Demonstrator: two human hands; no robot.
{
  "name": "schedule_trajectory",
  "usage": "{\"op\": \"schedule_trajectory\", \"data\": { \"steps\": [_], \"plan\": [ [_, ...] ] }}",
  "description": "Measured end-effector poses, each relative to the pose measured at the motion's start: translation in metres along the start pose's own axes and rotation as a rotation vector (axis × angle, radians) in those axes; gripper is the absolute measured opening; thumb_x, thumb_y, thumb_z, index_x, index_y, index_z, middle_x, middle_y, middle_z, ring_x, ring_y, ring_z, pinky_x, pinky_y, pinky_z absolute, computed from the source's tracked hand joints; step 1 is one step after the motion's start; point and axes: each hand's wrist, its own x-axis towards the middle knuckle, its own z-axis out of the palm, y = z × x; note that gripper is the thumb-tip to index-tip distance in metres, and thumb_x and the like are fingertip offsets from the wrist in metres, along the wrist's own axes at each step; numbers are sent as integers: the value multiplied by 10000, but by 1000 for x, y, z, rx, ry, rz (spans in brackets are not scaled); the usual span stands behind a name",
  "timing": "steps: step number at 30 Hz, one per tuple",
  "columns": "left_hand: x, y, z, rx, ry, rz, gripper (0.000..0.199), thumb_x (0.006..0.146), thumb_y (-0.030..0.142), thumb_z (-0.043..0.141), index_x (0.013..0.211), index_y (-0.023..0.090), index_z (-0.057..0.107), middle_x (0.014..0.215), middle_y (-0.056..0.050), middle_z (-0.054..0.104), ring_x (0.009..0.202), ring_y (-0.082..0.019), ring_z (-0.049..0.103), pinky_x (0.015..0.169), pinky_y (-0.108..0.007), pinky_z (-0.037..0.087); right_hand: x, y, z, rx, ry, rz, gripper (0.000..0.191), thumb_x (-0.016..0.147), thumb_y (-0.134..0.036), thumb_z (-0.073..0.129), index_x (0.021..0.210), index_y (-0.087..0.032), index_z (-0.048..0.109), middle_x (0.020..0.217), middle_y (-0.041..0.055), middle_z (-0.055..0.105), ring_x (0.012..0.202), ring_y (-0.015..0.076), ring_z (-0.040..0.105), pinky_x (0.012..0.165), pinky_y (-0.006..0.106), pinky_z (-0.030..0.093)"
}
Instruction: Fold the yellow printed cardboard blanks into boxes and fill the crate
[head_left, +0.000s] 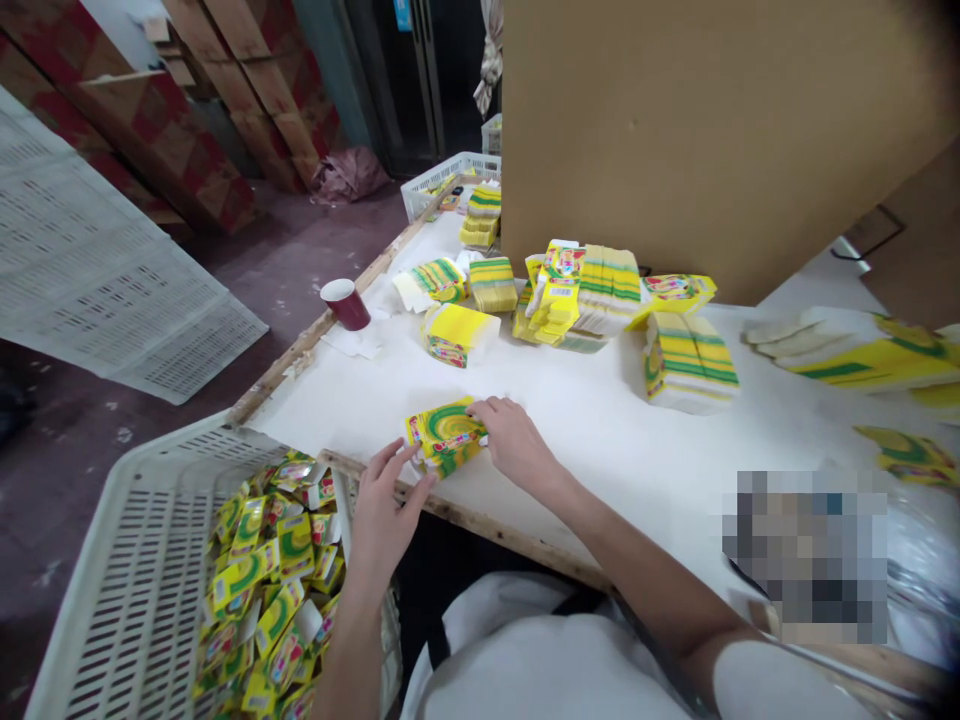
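A small stack of yellow-and-green printed cartons, which look flat, lies near the front edge of the white table. My right hand grips its right end, with the fingertips on the top corner. At the left end, my left hand has thumb and fingers bent around the near corner. Just behind sits another bundle of flat cartons. Below my left hand, a white plastic crate contains many small yellow-and-green boxes, apparently folded into shape.
More carton bundles stand along the back, with another stack to the right. A maroon cup stands by the left edge. A large cardboard box rises behind the table. At right, a person's blurred-out part is close by.
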Motion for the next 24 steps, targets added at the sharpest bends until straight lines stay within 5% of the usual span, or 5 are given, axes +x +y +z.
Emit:
{"op": "schedule_trajectory", "data": {
  "steps": [7, 12, 15, 19, 24],
  "plan": [
    [0, 15, 2, -420, 304, -98, 674, 712, 342, 648, 1304, 237, 343, 1308, -130, 437, 1151, -244, 484, 932, -414, 434, -6, -3, -18, 214, 93, 43, 534, 622, 60, 450, 1103, -173, 434, 1062, 88, 506, 978, 204, 482, 853, 343, 421],
    [6, 55, 12, -743, 255, -100, 636, 795, 515, 454, 1338, 228, 289, 1264, -130, 492, 1152, -254, 499, 884, -374, 466, -15, -19, -27, 557, 62, -50, 565, 619, 49, 471, 1111, -225, 419, 995, 23, 521, 844, 145, 526, 752, 282, 450],
    [17, 76, 13, -1009, 324, -139, 508, 855, 537, 198, 1192, 253, 452, 1059, -77, 598, 999, -221, 580, 855, -387, 469, -21, -31, -23, 819, -40, -92, 499, 665, -19, 556, 1105, -223, 435, 861, -11, 524, 713, 118, 528, 647, 243, 451],
    [32, 86, 4, -1389, 471, -172, 473, 833, 568, 215, 776, 223, 534, 692, 1, 514, 680, -139, 544, 709, -305, 479, -30, -47, -12, 1137, -74, -97, 417, 661, -138, 676, 1029, -196, 486, 835, -14, 521, 685, 103, 520, 633, 226, 455],
    [39, 75, 1, -1478, 580, -198, 561, 656, 747, 415, 652, 192, 502, 579, 38, 417, 503, -86, 428, 499, -221, 412, -31, -56, -3, 959, 2, -92, 411, 649, -20, 586, 1019, -194, 545, 830, -6, 557, 681, 114, 515, 639, 238, 446]
  ]
}}
